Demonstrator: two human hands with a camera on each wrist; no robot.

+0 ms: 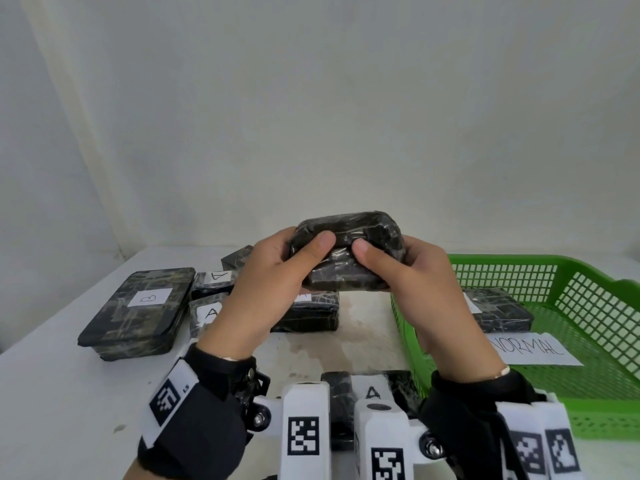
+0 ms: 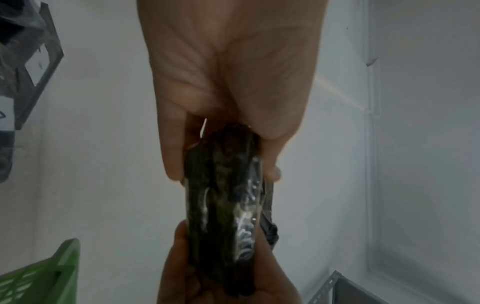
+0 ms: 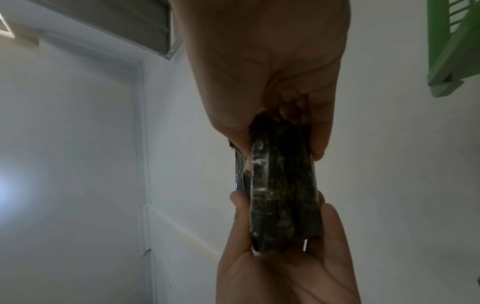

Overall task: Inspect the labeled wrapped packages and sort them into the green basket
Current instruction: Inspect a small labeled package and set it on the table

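Both hands hold one dark wrapped package (image 1: 349, 251) in the air above the table, long side level. My left hand (image 1: 298, 261) grips its left end, thumb on the near face. My right hand (image 1: 388, 261) grips the right end the same way. No label shows on the held package. The left wrist view has that package (image 2: 226, 195) edge-on between my left hand (image 2: 228, 82) and my right hand (image 2: 221, 277). The right wrist view shows the package (image 3: 283, 185) below my right hand (image 3: 272, 72). The green basket (image 1: 588, 306) stands to the right.
The basket holds one wrapped package (image 1: 498, 310) and a paper reading NORMAL (image 1: 533, 348). On the white table (image 1: 69, 393) lie a large package marked B (image 1: 138, 306), two marked A (image 1: 207, 313), one under my hands (image 1: 311, 313) and one marked A (image 1: 370, 389) near my wrists.
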